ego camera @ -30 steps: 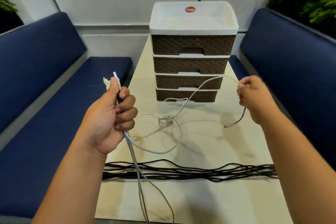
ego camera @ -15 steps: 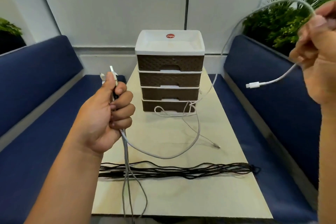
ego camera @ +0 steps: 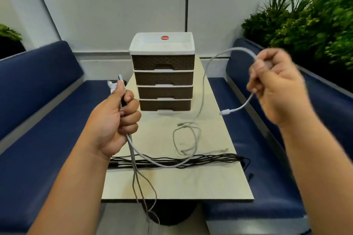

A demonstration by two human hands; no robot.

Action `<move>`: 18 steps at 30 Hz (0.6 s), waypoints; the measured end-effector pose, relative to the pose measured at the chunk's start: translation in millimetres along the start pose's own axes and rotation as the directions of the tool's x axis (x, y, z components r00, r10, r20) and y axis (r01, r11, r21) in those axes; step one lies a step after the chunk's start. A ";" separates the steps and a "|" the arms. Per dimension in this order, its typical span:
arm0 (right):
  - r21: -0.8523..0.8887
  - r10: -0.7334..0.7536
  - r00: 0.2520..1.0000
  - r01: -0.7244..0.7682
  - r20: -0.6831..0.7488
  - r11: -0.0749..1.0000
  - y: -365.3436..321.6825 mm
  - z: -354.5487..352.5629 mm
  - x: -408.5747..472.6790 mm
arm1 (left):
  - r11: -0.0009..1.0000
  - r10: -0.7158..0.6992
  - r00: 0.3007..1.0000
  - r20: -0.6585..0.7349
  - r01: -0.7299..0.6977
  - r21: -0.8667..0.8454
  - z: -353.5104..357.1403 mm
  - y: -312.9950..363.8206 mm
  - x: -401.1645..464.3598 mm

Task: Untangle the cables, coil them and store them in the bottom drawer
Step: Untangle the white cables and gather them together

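— Cables, head view: where are they?

— Left hand (ego camera: 116, 120) clamps a bundle of plug ends upright; right hand (ego camera: 275, 86) pinches the white cable (ego camera: 206, 74) near its plug. It has dropped from high by the plants toward the tabletop (ego camera: 172, 183).

— Meaning?

— That strand looks nearly free. Black cables (ego camera: 172, 160) lie uncoiled; bottom drawer (ego camera: 165, 105) is closed.

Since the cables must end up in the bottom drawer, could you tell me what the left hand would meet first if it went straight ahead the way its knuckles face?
Probably the drawer unit: the left hand, gripping white cables, faces its lower drawers. Depth is unclear.
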State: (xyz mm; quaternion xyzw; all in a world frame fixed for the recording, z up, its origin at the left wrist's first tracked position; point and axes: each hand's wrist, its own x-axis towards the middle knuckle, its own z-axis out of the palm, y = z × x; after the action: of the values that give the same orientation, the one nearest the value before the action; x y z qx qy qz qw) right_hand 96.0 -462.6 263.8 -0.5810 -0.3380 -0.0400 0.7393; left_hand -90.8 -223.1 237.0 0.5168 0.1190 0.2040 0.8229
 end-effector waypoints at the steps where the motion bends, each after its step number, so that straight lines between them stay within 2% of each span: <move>1: 0.004 0.071 0.997 -0.071 -0.003 0.997 17.5 -0.5 -5.4 | 1.000 -0.006 1.000 -0.014 0.006 0.007 -1.5 -2.4 -2.3; 5: 0.027 0.324 0.942 -0.323 -0.081 0.946 86.1 -7.5 -16.4 | 0.999 -0.001 0.998 -0.063 0.003 0.032 -6.6 -5.7 -9.3; 9: 0.075 0.515 0.835 -0.510 -0.193 0.857 140.7 -7.9 -12.5 | 0.997 0.031 0.992 -0.123 -0.022 0.077 -12.5 -7.7 -12.7; 16: 0.245 0.714 0.597 -0.679 -0.364 0.692 217.0 -6.2 -9.7 | 0.997 0.045 0.981 -0.189 -0.032 0.068 -30.5 -4.9 -15.8; 18: 0.218 0.732 0.566 -0.714 -0.379 0.665 230.5 -6.0 -13.4 | 0.997 0.060 0.978 -0.202 -0.048 0.065 -37.8 1.0 -17.4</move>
State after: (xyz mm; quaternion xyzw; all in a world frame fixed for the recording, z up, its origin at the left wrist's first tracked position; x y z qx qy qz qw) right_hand 192.6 -398.3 64.2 -0.6283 0.1029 0.1437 0.7576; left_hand -121.9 -200.3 221.1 0.5206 0.1943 0.2745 0.7848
